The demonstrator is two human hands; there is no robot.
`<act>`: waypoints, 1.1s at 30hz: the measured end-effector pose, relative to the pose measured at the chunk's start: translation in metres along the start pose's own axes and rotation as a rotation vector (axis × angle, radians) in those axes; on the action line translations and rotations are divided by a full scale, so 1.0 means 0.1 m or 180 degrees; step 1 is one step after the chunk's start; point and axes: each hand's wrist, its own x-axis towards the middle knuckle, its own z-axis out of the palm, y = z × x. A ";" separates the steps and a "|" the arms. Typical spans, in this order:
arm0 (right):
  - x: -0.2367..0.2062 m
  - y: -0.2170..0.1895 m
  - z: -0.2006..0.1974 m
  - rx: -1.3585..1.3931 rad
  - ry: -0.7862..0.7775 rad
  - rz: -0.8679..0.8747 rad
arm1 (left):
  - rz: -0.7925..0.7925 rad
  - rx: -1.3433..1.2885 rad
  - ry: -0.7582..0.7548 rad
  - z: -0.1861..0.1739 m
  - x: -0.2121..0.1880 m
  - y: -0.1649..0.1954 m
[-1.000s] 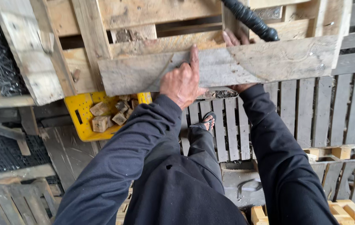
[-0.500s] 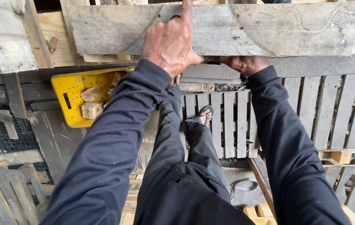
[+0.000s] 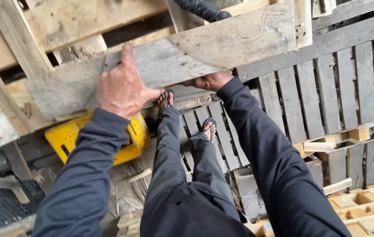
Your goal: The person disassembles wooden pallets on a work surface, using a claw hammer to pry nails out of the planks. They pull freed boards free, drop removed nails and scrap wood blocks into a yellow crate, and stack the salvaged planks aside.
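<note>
Since half a second ago the grey plank (image 3: 187, 61) has tipped from near level to a slant, its right end riding higher, and the yellow crate (image 3: 70, 138) now sits mostly hidden under the left sleeve. The left hand (image 3: 123, 90) lies flat on the plank's face, fingers spread and thumb hooked under the lower edge, pressing more than gripping. The right hand (image 3: 209, 81) cups the underside from below; how far its fingers close I cannot tell, since the board hides them. The plank is held in front of the chest, against a stack of pale pallets (image 3: 64, 22), with a black hose (image 3: 200, 8) just above.

My guess at the risk: with 1 hand only pressing, the board could slide down its slant and drop on the sandalled feet (image 3: 187, 114) directly below, or rough grain could drive splinters into bare palms.

Underfoot is a weathered slatted pallet (image 3: 310, 96), ringed by loose blocks (image 3: 362, 206), offcuts and wire mesh (image 3: 2, 206) in a cluttered timber yard.
</note>
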 end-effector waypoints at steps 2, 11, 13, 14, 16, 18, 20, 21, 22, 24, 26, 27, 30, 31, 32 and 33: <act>0.05 0.04 -0.08 0.2367 -0.0006 0.1079 | 0.0076 -0.0120 0.0182 0.04 0.06 0.07; 0.01 0.00 0.04 0.3589 -0.0112 0.1723 | 0.0263 0.0240 -0.0329 0.06 0.08 0.03; 0.04 0.01 0.11 0.1100 0.0198 0.0526 | 0.0490 0.0233 -0.0124 0.07 0.12 -0.01; 0.05 0.03 0.13 -0.1263 0.0417 -0.0491 | 0.0601 0.0249 -0.0025 0.08 0.14 -0.04; 0.09 0.05 0.12 -0.1420 -0.0032 -0.0616 | 0.0533 0.0049 -0.0196 0.10 0.20 -0.12; 0.10 0.05 0.13 0.0127 -0.0409 -0.0038 | 0.0650 -0.0077 -0.0082 0.13 0.24 -0.19; 0.11 0.04 0.12 0.1223 -0.0562 0.0375 | 0.0932 -0.0105 0.0268 0.18 0.25 -0.22; 0.10 0.04 0.11 0.1544 -0.0491 0.0497 | 0.0850 -0.0048 0.0203 0.22 0.24 -0.22; 0.10 0.04 0.10 0.1858 -0.0407 0.0620 | 0.0768 0.0020 0.0148 0.26 0.23 -0.21; 0.10 0.05 0.10 0.1434 -0.0176 0.0620 | 0.0701 0.0101 0.0208 0.33 0.24 -0.20; 0.09 0.07 0.11 0.0694 -0.0227 0.0343 | 0.0703 0.0053 0.0326 0.37 0.23 -0.18; 0.09 0.08 0.11 0.0160 -0.0372 0.0066 | 0.0631 0.0062 0.0199 0.39 0.23 -0.17; 0.09 0.09 0.12 0.1134 -0.0837 0.0384 | 0.0556 0.0172 0.0077 0.40 0.23 -0.17; 0.09 0.08 0.12 0.1906 -0.0992 0.0682 | 0.0591 0.0234 0.0161 0.41 0.23 -0.18; 0.09 0.08 0.12 0.1783 -0.0755 0.0608 | 0.0619 0.0300 0.0240 0.41 0.23 -0.18; 0.09 0.07 0.12 0.1664 -0.0521 0.0532 | 0.0599 0.0284 0.0206 0.42 0.23 -0.18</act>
